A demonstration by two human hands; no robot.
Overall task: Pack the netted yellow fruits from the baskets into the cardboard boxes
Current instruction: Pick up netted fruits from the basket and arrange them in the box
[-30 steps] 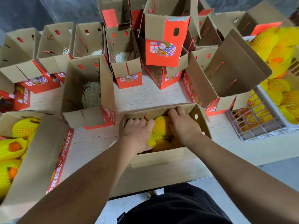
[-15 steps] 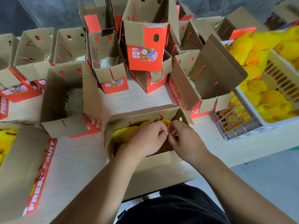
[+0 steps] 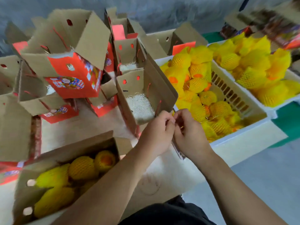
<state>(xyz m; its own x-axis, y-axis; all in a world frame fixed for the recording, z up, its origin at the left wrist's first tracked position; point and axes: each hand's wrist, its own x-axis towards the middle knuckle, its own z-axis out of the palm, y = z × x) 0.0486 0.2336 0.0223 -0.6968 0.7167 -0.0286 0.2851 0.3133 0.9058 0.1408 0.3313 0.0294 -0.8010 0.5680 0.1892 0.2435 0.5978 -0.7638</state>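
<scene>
Both my hands are meeting mid-frame, above the near edge of the bench [image 3: 84, 127]. Left hand [image 3: 158, 132] and right hand [image 3: 189, 132] are sitting knuckle to knuckle, fingers curling in toward each other. They're pinching at something small between the fingertips; motion blur is hiding what it is, so I'm not calling either grip. Neither hand is holding a fruit.

Packed box [image 3: 68, 153] is sitting at lower left under my left forearm, flaps standing open, netted yellow fruits [image 3: 82, 168] lying inside it, several of them, orange showing through the net on one at the far end.

Next open box [image 3: 146, 88] is standing just beyond my hands, pale shredded padding [image 3: 139, 108] lining its floor, no fruit showing in it. Its right wall is standing just beside the near basket.

Near basket [image 3: 230, 93], white slotted plastic, is sitting to the right of my hands, loaded with netted fruit [image 3: 198, 85] piling toward its far left corner. Second basket [image 3: 292, 75] is sitting further right, also heaping with netted fruit; the frame edge is cutting it off.

Behind and to the left, a cluster of open red-and-brown boxes [image 3: 71, 75] is crowding the bench, some stacking and tilting on each other, a few showing padding inside. Everything there is blurring, so print on them is unreadable.

Dark clothing [image 3: 165, 213] is showing at the bottom edge between my forearms.
</scene>
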